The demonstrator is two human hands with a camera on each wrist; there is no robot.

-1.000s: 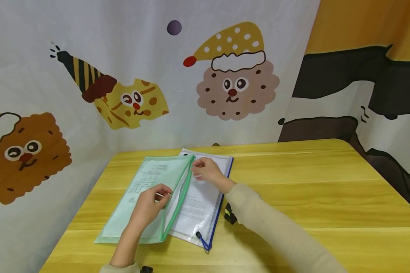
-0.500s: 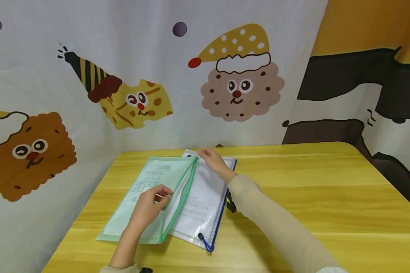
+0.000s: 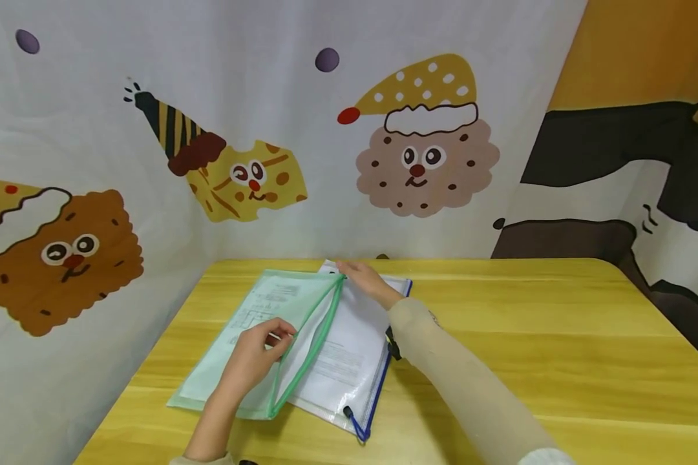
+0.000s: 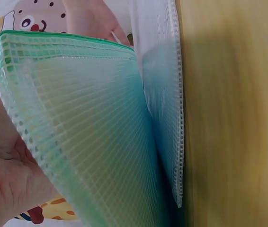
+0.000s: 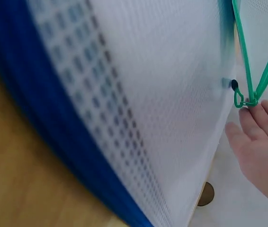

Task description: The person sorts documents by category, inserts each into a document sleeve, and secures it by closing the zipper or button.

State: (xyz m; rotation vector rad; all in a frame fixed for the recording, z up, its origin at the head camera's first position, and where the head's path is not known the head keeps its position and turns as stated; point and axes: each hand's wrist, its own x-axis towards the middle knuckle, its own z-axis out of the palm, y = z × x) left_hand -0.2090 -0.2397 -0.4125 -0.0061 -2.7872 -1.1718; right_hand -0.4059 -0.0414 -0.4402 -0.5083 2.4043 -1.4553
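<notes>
A translucent green zip document pouch (image 3: 256,349) with printed sheets inside lies on the left, its zipped edge gaping. My left hand (image 3: 258,352) pinches the near lip of that opening; its fingertips are partly hidden in the left wrist view behind the pouch. At the pouch's far corner is my right hand (image 3: 365,281), fingers fairly straight. In the right wrist view its fingertips (image 5: 247,118) touch the end of the green zip, by the zip slider (image 5: 252,100) and its small looped pull. Partly beneath the green pouch lies a clear pouch (image 3: 349,352) with a blue zip edge and printed paper.
Both pouches rest on a wood-grain table (image 3: 529,336). From the clear pouch's near corner sticks out a blue pull cord (image 3: 357,423). Behind the table hangs a curtain (image 3: 326,129) printed with cartoon biscuits and cheese.
My right hand has moved away along the green zip edge to its far corner, its fingers straightening. The left hand keeps its pinch. The head view has shifted slightly.
</notes>
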